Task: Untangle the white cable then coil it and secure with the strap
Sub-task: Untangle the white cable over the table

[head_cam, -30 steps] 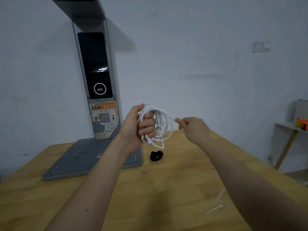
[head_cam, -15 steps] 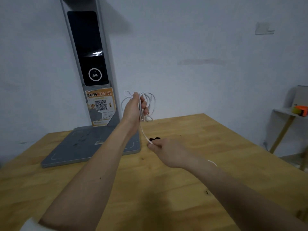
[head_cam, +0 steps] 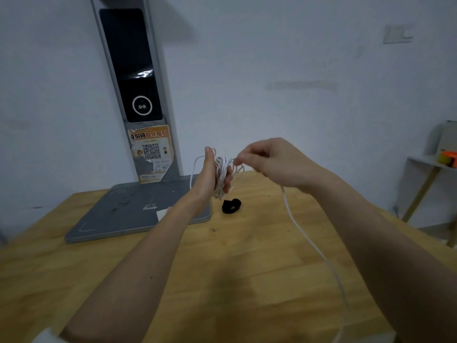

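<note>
1. Left hand [head_cam: 210,178] raised above the far middle of the wooden table [head_cam: 235,268], fingers curled round a bundle of loops of the white cable [head_cam: 222,174]. Bundle hangs from the fist, loop ends pointing toward 6 o'clock.
2. Right hand [head_cam: 274,162] sits at 3 o'clock of the left hand, level with it, fingertips pinched on a strand at the top of the bundle. Half a second ago this hand was low, near the table by the strap; it has since come up to the coil.
3. Loose tail of the cable runs from under the right wrist toward 5 o'clock, across the table to the near right edge.
4. Black strap [head_cam: 231,206] lies on the table at 6 o'clock of the left hand, apart from both hands, just beside the right edge of the grey base [head_cam: 118,214]. Its place matches the earlier frame.
5. Grey column with dark screen [head_cam: 132,65] and orange sticker [head_cam: 150,152] stands at 11 o'clock of the hands.
</note>
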